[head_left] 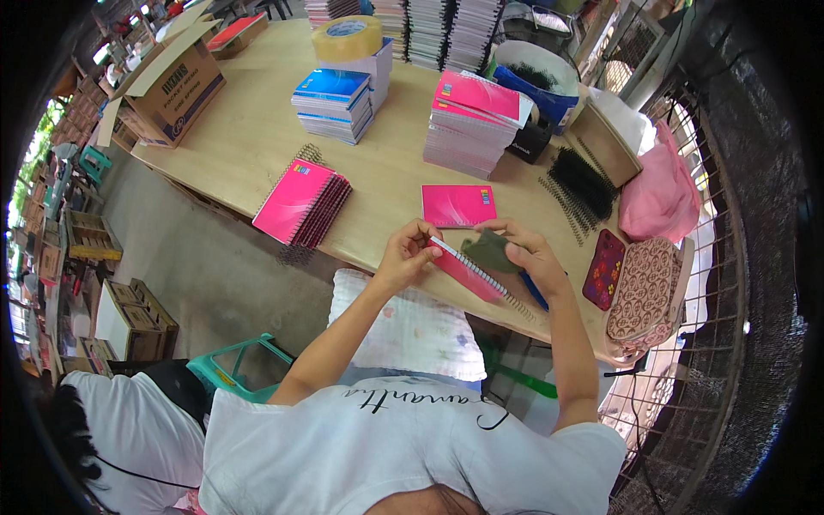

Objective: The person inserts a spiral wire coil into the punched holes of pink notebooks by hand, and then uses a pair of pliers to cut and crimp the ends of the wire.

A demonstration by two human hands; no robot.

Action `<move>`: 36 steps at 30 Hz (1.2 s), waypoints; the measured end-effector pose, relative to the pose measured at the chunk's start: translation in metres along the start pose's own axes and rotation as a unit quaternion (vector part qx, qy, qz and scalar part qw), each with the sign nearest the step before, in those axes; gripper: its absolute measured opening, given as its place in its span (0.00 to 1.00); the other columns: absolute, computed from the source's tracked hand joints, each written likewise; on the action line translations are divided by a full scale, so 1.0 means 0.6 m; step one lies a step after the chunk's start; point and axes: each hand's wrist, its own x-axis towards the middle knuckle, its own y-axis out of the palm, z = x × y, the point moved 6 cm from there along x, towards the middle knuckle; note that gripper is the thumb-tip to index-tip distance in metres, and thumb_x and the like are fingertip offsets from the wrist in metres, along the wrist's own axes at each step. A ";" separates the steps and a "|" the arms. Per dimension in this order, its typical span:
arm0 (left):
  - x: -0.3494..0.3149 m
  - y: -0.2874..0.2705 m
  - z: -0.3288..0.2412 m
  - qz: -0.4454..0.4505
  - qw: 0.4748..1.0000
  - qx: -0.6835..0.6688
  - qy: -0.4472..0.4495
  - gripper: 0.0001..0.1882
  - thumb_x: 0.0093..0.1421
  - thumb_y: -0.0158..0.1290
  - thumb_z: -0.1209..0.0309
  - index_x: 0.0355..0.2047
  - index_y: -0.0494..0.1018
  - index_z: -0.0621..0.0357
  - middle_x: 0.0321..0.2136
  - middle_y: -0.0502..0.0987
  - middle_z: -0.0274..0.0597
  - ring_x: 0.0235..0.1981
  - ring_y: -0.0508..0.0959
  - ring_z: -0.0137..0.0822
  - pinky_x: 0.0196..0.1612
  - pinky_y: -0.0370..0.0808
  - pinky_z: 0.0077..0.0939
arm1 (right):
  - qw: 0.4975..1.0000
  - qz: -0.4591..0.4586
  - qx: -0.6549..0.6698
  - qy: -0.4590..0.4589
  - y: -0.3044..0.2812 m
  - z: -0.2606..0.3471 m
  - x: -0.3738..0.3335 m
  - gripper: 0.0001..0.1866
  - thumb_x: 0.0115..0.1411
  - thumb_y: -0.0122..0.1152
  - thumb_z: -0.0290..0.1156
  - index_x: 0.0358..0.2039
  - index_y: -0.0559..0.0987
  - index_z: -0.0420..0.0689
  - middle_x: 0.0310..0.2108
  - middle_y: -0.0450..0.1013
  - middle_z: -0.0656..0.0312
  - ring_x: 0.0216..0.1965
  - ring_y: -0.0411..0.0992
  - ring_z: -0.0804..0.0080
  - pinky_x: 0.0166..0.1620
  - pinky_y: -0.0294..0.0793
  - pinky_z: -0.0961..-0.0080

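Note:
Near the table's front edge, my left hand (pixel 407 256) pinches one end of a small pink notebook (pixel 464 275), tilted so its edge with a row of holes faces up. A wire spiral coil (pixel 518 304) runs along that edge and sticks out past the right end. My right hand (pixel 536 259) is closed on a dark green piece of cloth (pixel 487 251) just above the coil. Below that hand lies a slim blue object (pixel 534 292), partly hidden, its kind unclear. Another pink notebook (pixel 458 206) lies flat just beyond my hands.
Coil-bound pink notebooks (pixel 302 202) are stacked at left. Farther back stand a pink stack (pixel 470 129), a blue stack (pixel 333 105) and a tape roll (pixel 347 39). Black coils (pixel 580 184), a phone (pixel 604 269) and a patterned pouch (pixel 645 287) lie right; a carton (pixel 176 90) stands far left.

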 end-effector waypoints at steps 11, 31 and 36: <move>-0.002 0.025 -0.022 0.012 0.999 -0.024 -0.017 0.20 0.56 0.60 0.81 0.46 0.65 0.58 0.37 0.73 0.34 0.39 0.73 0.23 0.43 0.73 0.18 | 0.984 0.023 -0.178 -0.019 0.026 0.009 0.012 0.19 0.57 0.62 0.45 0.43 0.84 0.45 0.52 0.71 0.52 0.52 0.69 0.55 0.55 0.68 0.67; -0.004 0.022 -0.069 -0.065 0.997 0.003 -0.048 0.37 0.55 0.57 0.84 0.62 0.55 0.55 0.39 0.78 0.42 0.43 0.75 0.27 0.50 0.71 0.22 | 0.654 -0.243 -0.715 0.044 -0.038 -0.065 -0.145 0.26 0.60 0.59 0.45 0.55 0.70 0.44 0.50 0.65 0.50 0.54 0.61 0.50 0.57 0.60 0.55; -0.006 0.017 -0.062 -0.052 0.995 0.063 -0.058 0.38 0.54 0.57 0.83 0.64 0.54 0.56 0.41 0.78 0.43 0.43 0.76 0.26 0.49 0.72 0.21 | 0.717 -0.212 -0.649 0.137 -0.057 -0.073 -0.139 0.23 0.60 0.59 0.44 0.52 0.72 0.45 0.47 0.68 0.54 0.49 0.65 0.53 0.52 0.63 0.49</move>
